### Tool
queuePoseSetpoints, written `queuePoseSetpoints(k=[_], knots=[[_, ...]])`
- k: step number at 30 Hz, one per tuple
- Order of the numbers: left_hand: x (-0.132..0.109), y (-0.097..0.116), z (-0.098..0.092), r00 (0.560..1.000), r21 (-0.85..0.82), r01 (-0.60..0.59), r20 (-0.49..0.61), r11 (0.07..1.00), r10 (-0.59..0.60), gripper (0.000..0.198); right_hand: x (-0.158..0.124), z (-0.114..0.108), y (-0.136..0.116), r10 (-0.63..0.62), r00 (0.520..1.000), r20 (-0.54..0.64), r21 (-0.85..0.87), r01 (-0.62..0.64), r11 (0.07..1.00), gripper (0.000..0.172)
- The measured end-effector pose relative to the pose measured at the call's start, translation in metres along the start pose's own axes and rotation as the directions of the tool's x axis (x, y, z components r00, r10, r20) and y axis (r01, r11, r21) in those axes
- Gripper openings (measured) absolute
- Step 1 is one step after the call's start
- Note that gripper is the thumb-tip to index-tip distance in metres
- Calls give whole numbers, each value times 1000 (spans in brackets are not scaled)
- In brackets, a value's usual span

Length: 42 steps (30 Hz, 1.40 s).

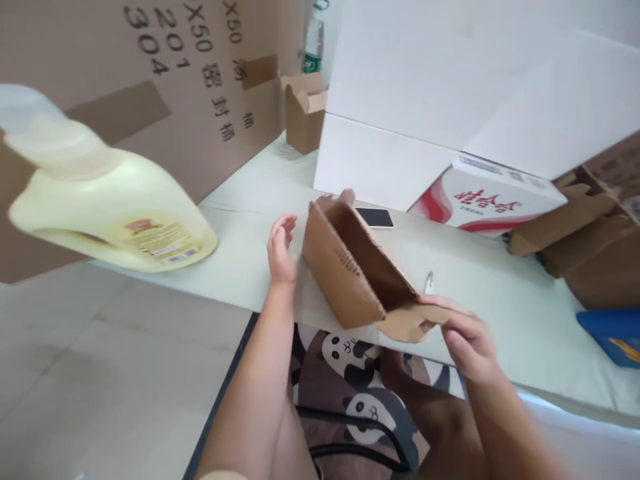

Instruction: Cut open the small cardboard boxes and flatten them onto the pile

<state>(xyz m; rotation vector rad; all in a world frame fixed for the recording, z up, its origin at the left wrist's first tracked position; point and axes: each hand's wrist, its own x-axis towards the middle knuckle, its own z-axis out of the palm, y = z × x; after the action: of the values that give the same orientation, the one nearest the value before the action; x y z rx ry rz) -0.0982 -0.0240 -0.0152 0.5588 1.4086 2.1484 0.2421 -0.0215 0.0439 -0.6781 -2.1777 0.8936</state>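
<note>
A small open brown cardboard box (350,267) lies tilted over the front edge of the pale table (240,260). My right hand (465,340) pinches one of its flaps at the near right corner. My left hand (281,250) hovers just left of the box, fingers loosely curved and apart, holding nothing. A big cream detergent bottle (115,213) lies on its side at the table's left end, its cap blurred.
A dark phone (375,217) lies behind the box. A white and red carton (485,200) and a large white box (450,87) stand at the back. Brown boxes (590,247) sit at the right, a small open box (304,110) at the far back, a blue item (613,333) near the right edge.
</note>
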Motion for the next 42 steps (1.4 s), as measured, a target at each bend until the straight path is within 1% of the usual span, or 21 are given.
queuePoseSetpoints(k=[2, 4, 6, 8, 10, 12, 14, 16, 18, 20, 22, 24, 26, 27, 29, 31, 34, 36, 38, 40, 42], knots=[[-5, -1, 12, 984, -64, -30, 174, 997, 41, 44, -9, -4, -2, -70, 998, -1, -7, 70, 998, 38], [-12, 0, 23, 945, -117, -60, 313, 991, 94, 48, -10, -4, 0, -99, 994, -43, -3, 99, 995, 29], [-20, 2, 31, 910, -117, -81, 397, 990, 122, 49, -11, 1, 7, -87, 986, -144, -4, 87, 996, 19], [-27, 4, 36, 885, -51, -124, 445, 991, 133, 50, -14, 9, 17, -64, 963, -260, -41, 55, 998, 13], [-33, 6, 38, 864, 45, -181, 485, 982, 137, 50, -19, 18, 29, -55, 941, -334, -110, 19, 994, 22], [-37, 8, 40, 860, 132, -223, 493, 966, 131, 49, -24, 26, 38, -75, 933, -351, -169, 15, 985, 33], [-39, 9, 42, 882, 228, -243, 457, 943, 117, 48, -27, 31, 44, -108, 919, -379, -212, 27, 977, 37], [-40, 9, 44, 908, 313, -257, 403, 914, 117, 49, -29, 33, 48, -124, 879, -461, -247, 7, 969, 39], [-41, 8, 45, 923, 346, -264, 363, 900, 131, 48, -30, 35, 50, -100, 839, -535, -204, -13, 979, 49], [-42, 8, 46, 919, 344, -304, 350, 888, 179, 48, -31, 35, 50, -46, 847, -529, -80, 4, 997, 59], [-43, 11, 46, 876, 354, -419, 399, 836, 271, 46, -32, 34, 49, -18, 894, -448, 6, 23, 1000, 53], [-45, 16, 46, 783, 382, -575, 512, 723, 352, 38, -32, 32, 46, -19, 926, -376, 11, 25, 1000, 41], [-47, 21, 45, 680, 405, -698, 633, 591, 370, 30, -32, 32, 44, -32, 940, -340, 3, 35, 999, 34], [-48, 23, 44, 644, 412, -734, 673, 540, 363, 29, -32, 33, 44, -35, 943, -330, 7, 39, 999, 33], [-47, 25, 42, 622, 429, -756, 707, 495, 337, 29, -32, 36, 46, -22, 942, -335, 18, 29, 999, 37], [-44, 25, 39, 653, 453, -727, 688, 517, 316, 30, -32, 41, 52, 36, 929, -368, 32, -26, 999, 44], [-37, 26, 33, 753, 466, -606, 596, 644, 277, 29, -28, 47, 61, 199, 900, -387, 109, -169, 979, 50], [-30, 28, 29, 830, 462, -501, 495, 732, 256, 28, -23, 47, 63, 314, 900, -303, 167, -275, 947, 47], [-24, 29, 25, 891, 457, -414, 381, 788, 247, 27, -19, 46, 60, 380, 913, -146, 215, -346, 913, 45], [-19, 27, 22, 924, 451, -359, 293, 817, 245, 26, -15, 44, 53, 341, 940, 11, 260, -332, 907, 49], [-16, 23, 20, 950, 436, -295, 230, 850, 211, 27, -13, 44, 47, 239, 970, 52, 288, -244, 926, 54]])
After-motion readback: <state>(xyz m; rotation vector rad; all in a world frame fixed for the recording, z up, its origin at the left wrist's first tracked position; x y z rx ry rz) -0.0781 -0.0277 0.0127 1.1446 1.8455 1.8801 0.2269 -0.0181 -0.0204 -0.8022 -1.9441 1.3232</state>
